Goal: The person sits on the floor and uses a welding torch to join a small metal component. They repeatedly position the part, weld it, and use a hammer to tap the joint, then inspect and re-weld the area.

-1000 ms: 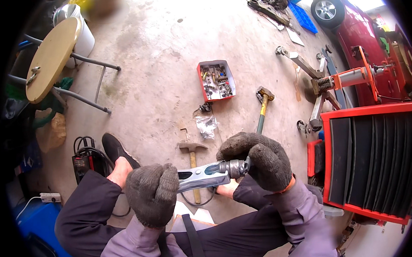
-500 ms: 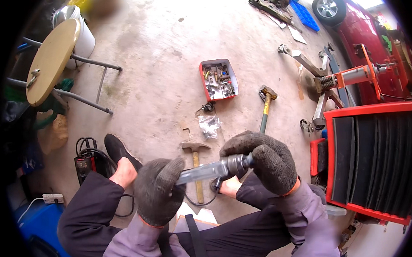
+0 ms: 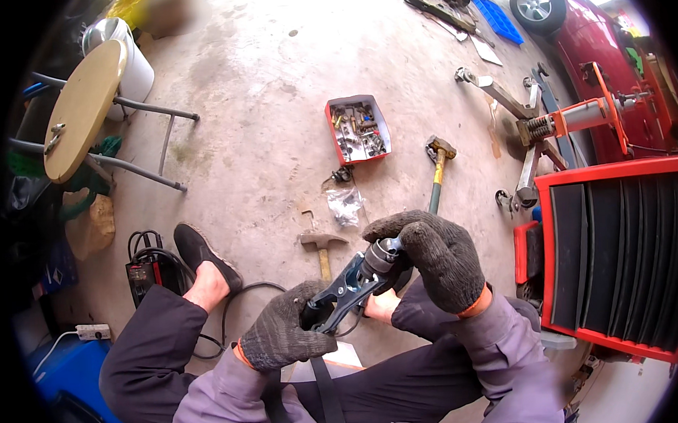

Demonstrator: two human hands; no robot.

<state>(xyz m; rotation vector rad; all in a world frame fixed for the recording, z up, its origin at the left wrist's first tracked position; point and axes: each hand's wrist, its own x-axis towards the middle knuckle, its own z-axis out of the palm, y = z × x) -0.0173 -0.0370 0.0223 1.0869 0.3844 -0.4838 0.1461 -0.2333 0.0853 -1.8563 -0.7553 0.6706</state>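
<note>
Both my hands wear dark knitted gloves and hold one dark metal part [image 3: 350,283] above my lap. It has a flat, fork-like arm with holes and a round, ribbed cylinder at its upper end; I cannot tell its exact kind. My left hand [image 3: 287,327] grips the lower end of the arm, thumb beneath. My right hand [image 3: 439,256] closes over the cylinder end, where a shiny tip shows between the fingers. Just beyond, a hammer [image 3: 323,242] lies on the floor, its handle partly behind the part. A small clear plastic bag [image 3: 345,206] lies farther off.
A red box [image 3: 359,127] of small metal parts sits ahead, with a sledgehammer [image 3: 438,165] to its right. On the right stand a red tool cabinet [image 3: 621,263] and a wheeled jack [image 3: 536,131]. A round stool [image 3: 85,109] and black cables [image 3: 159,253] are on the left.
The metal part has turned and tilted more steeply, its lower end swinging down toward me. My left hand has shifted right and lower on it; my right hand stays round the cylinder end.
</note>
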